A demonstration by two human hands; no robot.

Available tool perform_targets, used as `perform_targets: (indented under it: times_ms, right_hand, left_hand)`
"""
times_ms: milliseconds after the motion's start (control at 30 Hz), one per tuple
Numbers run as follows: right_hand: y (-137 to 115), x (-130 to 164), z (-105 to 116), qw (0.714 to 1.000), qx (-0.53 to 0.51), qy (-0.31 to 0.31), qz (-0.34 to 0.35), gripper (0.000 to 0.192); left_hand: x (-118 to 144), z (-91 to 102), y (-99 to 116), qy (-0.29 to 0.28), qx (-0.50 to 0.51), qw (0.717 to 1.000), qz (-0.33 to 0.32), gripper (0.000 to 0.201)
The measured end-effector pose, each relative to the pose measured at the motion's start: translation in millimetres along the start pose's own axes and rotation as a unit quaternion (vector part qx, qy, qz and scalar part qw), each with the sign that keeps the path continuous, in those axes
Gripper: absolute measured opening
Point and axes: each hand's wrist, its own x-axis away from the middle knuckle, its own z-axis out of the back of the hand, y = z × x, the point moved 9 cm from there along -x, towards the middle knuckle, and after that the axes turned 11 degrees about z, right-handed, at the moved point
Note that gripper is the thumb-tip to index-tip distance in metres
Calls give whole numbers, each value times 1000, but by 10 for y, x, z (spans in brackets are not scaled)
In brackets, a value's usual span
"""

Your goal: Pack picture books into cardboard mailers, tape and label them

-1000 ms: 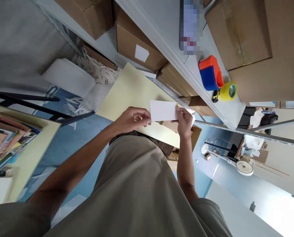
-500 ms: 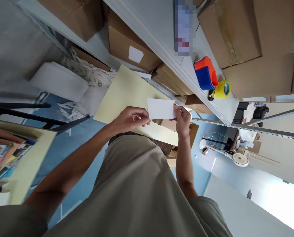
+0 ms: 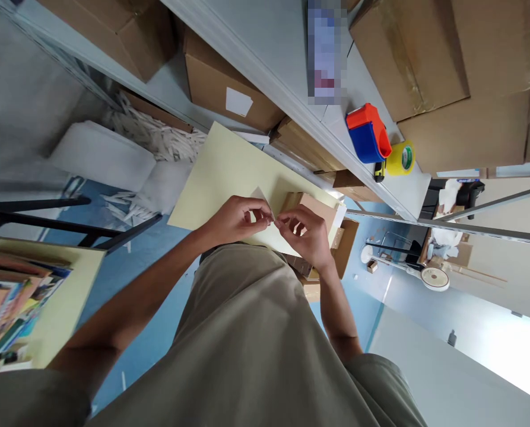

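A white card (image 3: 263,198), turned nearly edge-on, shows as a thin pale sliver above the fingertips. My left hand (image 3: 243,216) pinches its lower end between thumb and fingers. Close against it, my right hand (image 3: 307,232) has thumb and fingertips pressed together at the same edge of the card. What lies right between the right fingertips is too small to make out. Below both hands is a pale yellow board tabletop (image 3: 211,178). A cardboard box (image 3: 320,209) sits on it beyond my right hand, with white paper (image 3: 339,214) at its right side.
Above, a grey shelf (image 3: 265,53) carries cardboard boxes (image 3: 407,59), a red-and-blue holder (image 3: 367,133) and a yellow tape roll (image 3: 400,158). White foam blocks (image 3: 102,154) lie at left. Books (image 3: 15,290) fill another table's corner. A white fan (image 3: 434,277) stands at right.
The white card has turned from facing me to nearly edge-on. My right hand has moved left from the card's far end to my left fingertips, uncovering the cardboard box.
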Motion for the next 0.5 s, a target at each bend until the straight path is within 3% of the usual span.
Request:
perform_targets:
  times_ms: [400, 500]
  right_hand:
    - [165, -92, -201, 998, 47, -34, -3, 13]
    - [238, -105, -201, 997, 73, -21, 4, 12]
  left_hand:
    - [-75, 13, -96, -25, -25, 999, 7, 16]
    - [-95, 56, -248, -21, -49, 999, 7, 12]
